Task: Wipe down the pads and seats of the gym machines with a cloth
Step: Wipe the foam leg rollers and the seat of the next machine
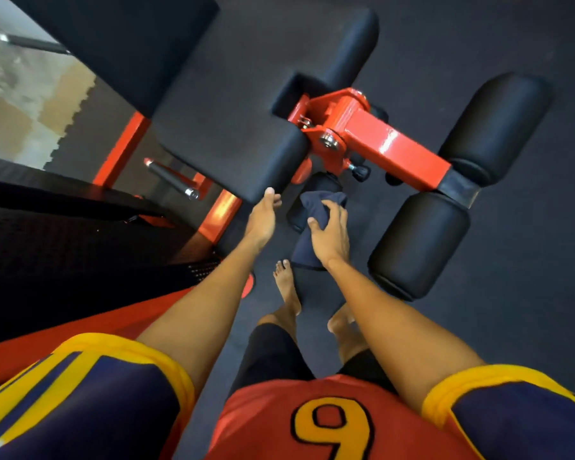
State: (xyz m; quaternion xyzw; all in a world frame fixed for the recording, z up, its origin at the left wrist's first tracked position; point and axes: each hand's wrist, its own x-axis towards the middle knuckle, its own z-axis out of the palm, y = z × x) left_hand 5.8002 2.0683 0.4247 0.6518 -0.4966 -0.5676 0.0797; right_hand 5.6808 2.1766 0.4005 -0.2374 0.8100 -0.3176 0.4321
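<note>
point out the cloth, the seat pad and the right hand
cloth (312,201): head view, bunched upper part
seat pad (219,111): head view, middle of its top face
right hand (331,235): head view, back of the hand

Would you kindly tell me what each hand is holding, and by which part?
The right hand grips the dark blue cloth at its bunched upper part, on a roller pad. The left hand holds nothing, only touching the seat pad.

dim, even light; glare streaks the red frame beyond the right hand. up and left of it, the pale floor smears, edges bending.
</note>
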